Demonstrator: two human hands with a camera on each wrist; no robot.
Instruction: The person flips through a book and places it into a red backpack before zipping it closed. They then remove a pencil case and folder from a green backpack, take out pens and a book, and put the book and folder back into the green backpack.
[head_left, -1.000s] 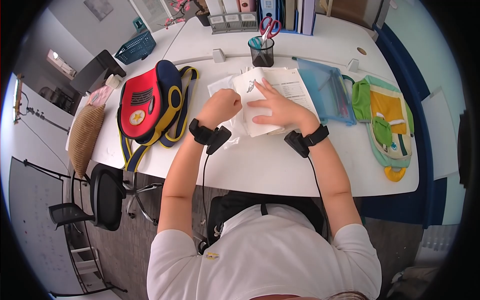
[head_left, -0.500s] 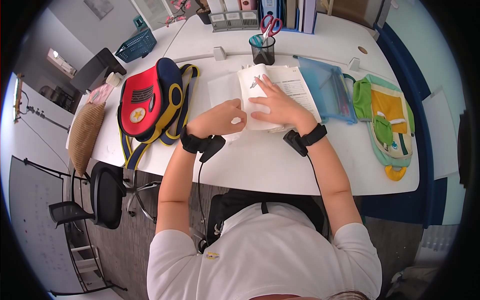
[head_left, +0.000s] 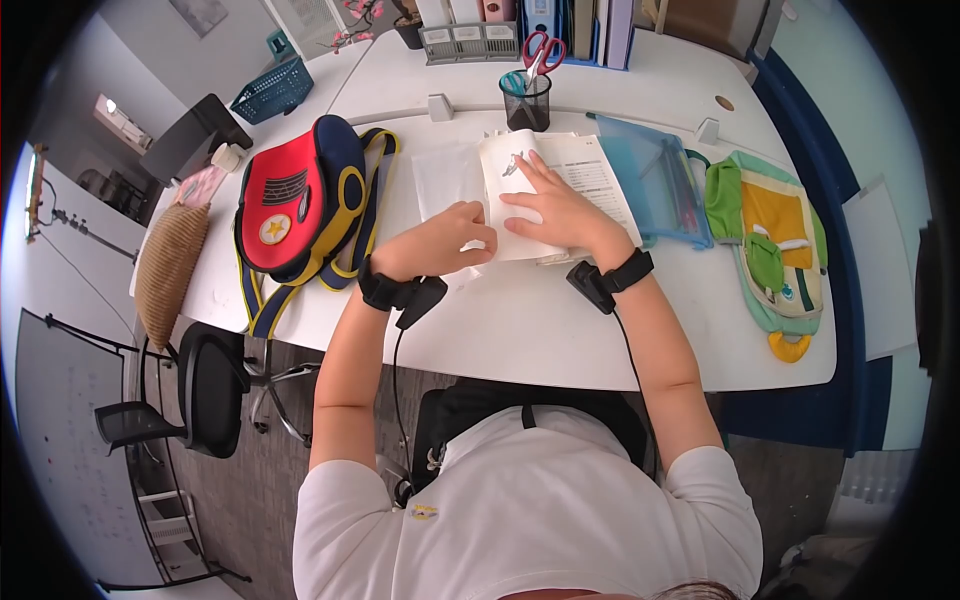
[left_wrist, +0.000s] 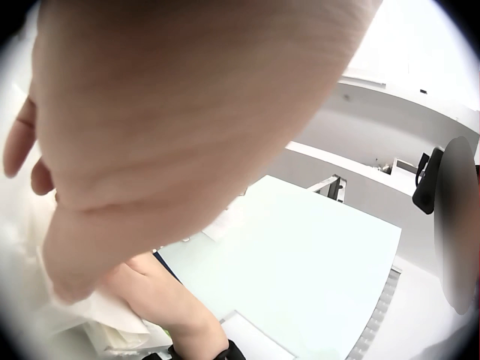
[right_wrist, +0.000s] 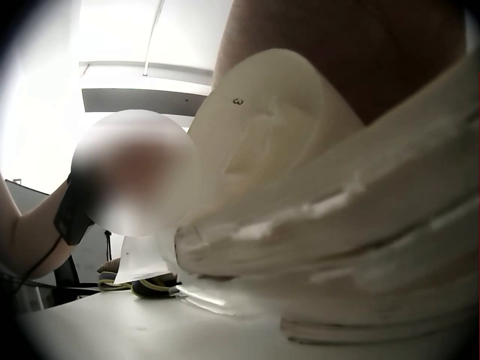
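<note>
An open book (head_left: 585, 180) with printed pages lies on the white table, its left page bearing a small drawing. My right hand (head_left: 560, 210) rests on it, fingers spread and straight, pressing the left page. Along the book's left edge, my left hand (head_left: 435, 240) has its thumb and index finger bent together, pinching a translucent plastic sheet (head_left: 440, 175) that spreads left of the pages. In the right wrist view, a pale leaf (right_wrist: 262, 127) numbered 3 bulges up over the book's thick page edges (right_wrist: 360, 247). A round blur there hides the left hand.
A red and navy backpack (head_left: 290, 205) lies at the left, a green and yellow bag (head_left: 775, 240) at the right. Beside the book is a blue mesh zip pouch (head_left: 650, 180). Behind stand a pen cup (head_left: 525, 105) with scissors and a row of folders (head_left: 540, 25).
My left hand has come down and turned, its thumb and index finger now meeting at the book's left edge. The plastic sheet lies flatter at the left. My right hand keeps nearly the same place.
</note>
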